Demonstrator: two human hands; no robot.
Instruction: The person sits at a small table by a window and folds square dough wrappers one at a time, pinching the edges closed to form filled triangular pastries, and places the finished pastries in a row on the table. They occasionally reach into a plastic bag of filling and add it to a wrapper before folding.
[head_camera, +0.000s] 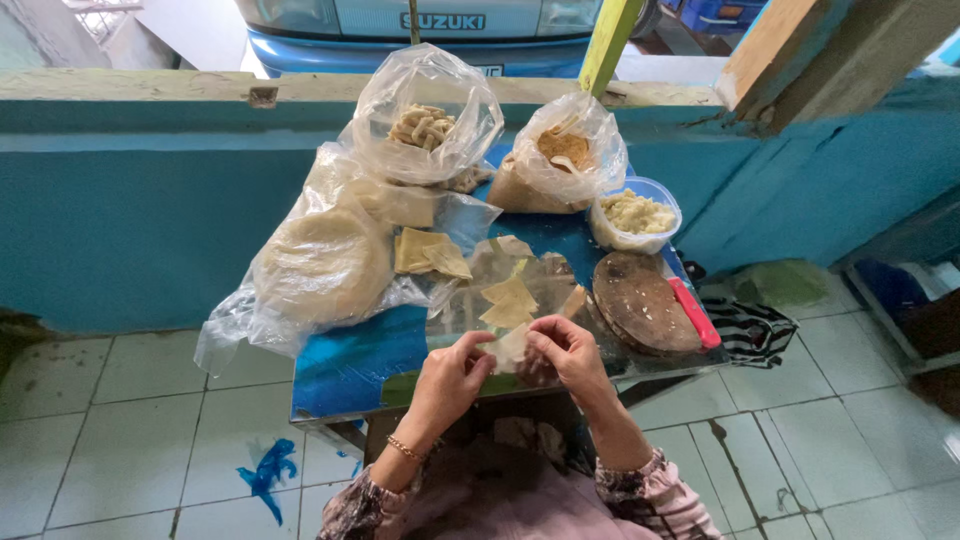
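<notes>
My left hand (452, 377) and my right hand (562, 349) meet over the near edge of a small blue table (350, 365). Together they pinch a pale folded dough wrapper (512, 345) between the fingertips. Just beyond the hands lie several more folded triangular wrappers (508, 300) on clear plastic. A stack of round flat wrappers (322, 262) sits in a plastic bag at the table's left.
Two open plastic bags hold fried pieces (421, 125) and crumbly bits (563, 148) at the back. A clear tub of pale filling (637, 213) stands at the right, a round wooden board (643, 303) and a red-handled tool (695, 313) near it. A turquoise wall (130, 210) rises behind; tiled floor (130, 440) lies below.
</notes>
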